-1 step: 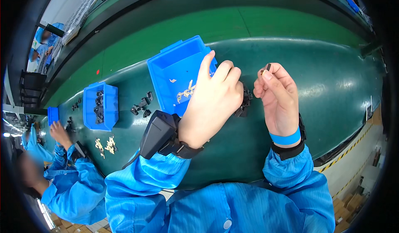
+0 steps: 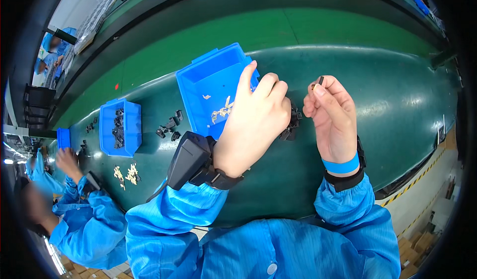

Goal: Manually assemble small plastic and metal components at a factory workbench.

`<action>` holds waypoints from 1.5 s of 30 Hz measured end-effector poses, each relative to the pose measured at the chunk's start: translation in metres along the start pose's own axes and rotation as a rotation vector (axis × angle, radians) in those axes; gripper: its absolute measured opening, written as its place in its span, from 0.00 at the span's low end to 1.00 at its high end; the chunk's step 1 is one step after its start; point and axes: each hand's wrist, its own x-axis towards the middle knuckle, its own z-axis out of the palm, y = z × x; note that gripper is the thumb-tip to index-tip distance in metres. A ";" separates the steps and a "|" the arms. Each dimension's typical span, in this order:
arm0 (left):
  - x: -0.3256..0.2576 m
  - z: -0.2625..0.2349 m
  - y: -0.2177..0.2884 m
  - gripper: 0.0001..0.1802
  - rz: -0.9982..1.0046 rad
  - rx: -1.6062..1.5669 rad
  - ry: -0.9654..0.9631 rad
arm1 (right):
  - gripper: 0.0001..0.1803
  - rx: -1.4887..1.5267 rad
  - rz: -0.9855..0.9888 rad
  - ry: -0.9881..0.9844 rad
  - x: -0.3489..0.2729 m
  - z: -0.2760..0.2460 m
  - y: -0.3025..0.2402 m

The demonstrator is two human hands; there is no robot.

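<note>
My right hand [image 2: 334, 115] is raised over the green tabletop, palm side showing. Its thumb and fingers pinch a small black part [image 2: 321, 80] with a brownish spot beside it. To its left, my left hand [image 2: 258, 115] shows its back, with one finger raised and the others bent. The bent fingertips are hidden, so what they hold, if anything, cannot be seen. Behind that hand a blue bin [image 2: 198, 92] contains small cream-coloured pieces [image 2: 222, 112]. A pile of black plastic parts [image 2: 294, 125] lies between my two hands, partly covered by the left.
Further left are a second blue bin [image 2: 130, 130] of black parts, loose black parts [image 2: 170, 125] and loose cream pieces [image 2: 132, 173]. A co-worker's hand [image 2: 68, 163] is near a small blue bin [image 2: 63, 138]. A raised dark edge [image 2: 278, 3] runs along the back.
The co-worker's hand at the far left has shifted slightly left. My own hands show no visible change.
</note>
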 end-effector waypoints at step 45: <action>-0.103 -0.036 -0.017 0.07 -0.737 -1.658 0.117 | 0.09 -0.141 0.092 -0.509 -0.030 0.042 0.021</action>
